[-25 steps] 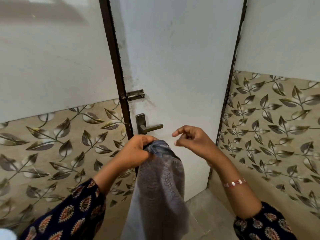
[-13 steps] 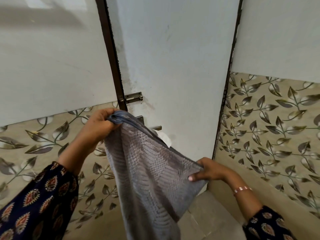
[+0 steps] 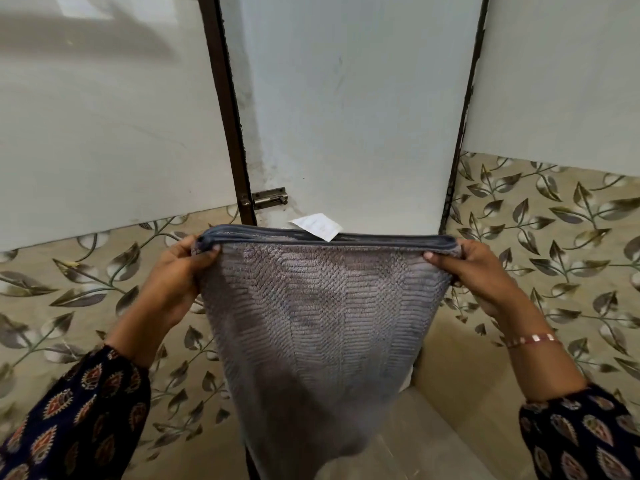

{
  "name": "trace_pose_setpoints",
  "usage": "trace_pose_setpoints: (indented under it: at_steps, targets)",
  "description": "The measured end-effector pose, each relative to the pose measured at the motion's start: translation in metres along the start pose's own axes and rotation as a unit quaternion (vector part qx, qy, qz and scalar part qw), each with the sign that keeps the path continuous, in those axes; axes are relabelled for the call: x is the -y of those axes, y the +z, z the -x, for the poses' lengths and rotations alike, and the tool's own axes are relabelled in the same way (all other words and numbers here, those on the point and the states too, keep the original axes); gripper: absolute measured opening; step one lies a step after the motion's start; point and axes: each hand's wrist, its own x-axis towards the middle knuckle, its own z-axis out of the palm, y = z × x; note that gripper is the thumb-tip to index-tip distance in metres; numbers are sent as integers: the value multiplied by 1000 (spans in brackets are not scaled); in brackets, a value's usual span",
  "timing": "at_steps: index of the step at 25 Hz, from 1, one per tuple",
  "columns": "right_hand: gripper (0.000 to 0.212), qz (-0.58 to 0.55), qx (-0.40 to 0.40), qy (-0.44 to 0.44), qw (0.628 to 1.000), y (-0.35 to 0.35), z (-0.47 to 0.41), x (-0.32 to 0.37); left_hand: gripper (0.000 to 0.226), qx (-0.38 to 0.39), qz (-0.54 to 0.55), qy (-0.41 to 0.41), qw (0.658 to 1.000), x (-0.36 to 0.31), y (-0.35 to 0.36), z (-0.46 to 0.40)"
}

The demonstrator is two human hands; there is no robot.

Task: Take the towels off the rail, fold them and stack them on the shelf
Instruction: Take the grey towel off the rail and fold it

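Note:
A grey textured towel hangs in front of me, stretched flat between both hands. Its top edge is doubled over and runs level, with a white label sticking up from it. My left hand grips the top left corner, thumb on the near side. My right hand grips the top right corner the same way. The lower part of the towel hangs down out of the frame. No rail or shelf is in view.
A pale door with a dark frame stands straight ahead, its slide bolt just above the towel. Leaf-patterned tiles line the lower walls on both sides. Grey floor tiles show at the bottom right.
My right hand took hold of the towel's edge and rose to the right. The towel, bunched in my left hand a second ago, is now spread wide and level between both hands.

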Motion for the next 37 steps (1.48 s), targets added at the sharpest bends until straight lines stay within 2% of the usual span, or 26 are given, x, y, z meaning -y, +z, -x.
trace_pose_setpoints:
  at_steps: [2,4,5,7,9,11,13,15,17,19,21,23,25,26,28,29,31,34,37]
  targets:
    - [34,-121,34,-13,992,-11,3,14,3,80,58,27,995,-12,-12,9]
    - [32,-195,41,13,980,-14,-1,28,18,109,101,30,988,-22,-15,11]
    - [30,-205,16,39,978,-12,-9,32,19,105,82,12,991,-24,-10,8]
    - [30,-170,-70,101,978,4,-23,38,5,39,22,-28,999,-25,11,-3]
    - [12,-121,-172,77,975,20,-32,46,11,-24,6,-60,998,-27,37,-11]
    - [24,-55,-206,22,977,37,-34,59,11,-65,23,-27,997,-31,67,-10]
    - [15,-6,-164,-40,986,63,-25,80,4,-47,10,50,998,-40,98,0]
    - [12,20,-118,-91,989,86,-15,105,15,-9,-38,135,990,-53,127,11]
    - [8,44,-107,-131,985,99,-11,128,30,10,-109,204,973,-65,145,18]
    - [12,56,-112,-155,980,101,-12,146,49,68,-85,217,970,-74,150,22]
    - [25,88,-119,-168,975,99,-12,156,66,122,-71,215,966,-74,149,21]
    - [26,109,-83,-177,975,98,-10,160,65,116,-88,229,963,-72,146,21]
    - [24,147,-34,-219,964,93,-6,161,57,97,-60,232,966,-73,142,20]
    - [39,236,-25,-255,937,89,-6,162,54,102,-36,228,968,-75,139,20]
    - [90,413,16,-272,869,77,-10,164,50,135,-5,236,962,-76,134,21]
    - [103,416,65,-252,872,72,-12,164,51,152,-5,247,957,-77,132,23]
    - [96,363,129,-208,899,71,-11,161,52,154,0,256,954,-73,130,27]
    - [73,387,69,-242,887,80,-16,153,46,60,0,263,963,-50,127,32]
    - [55,410,0,-259,874,87,-21,156,57,-44,-99,264,959,3,122,41]
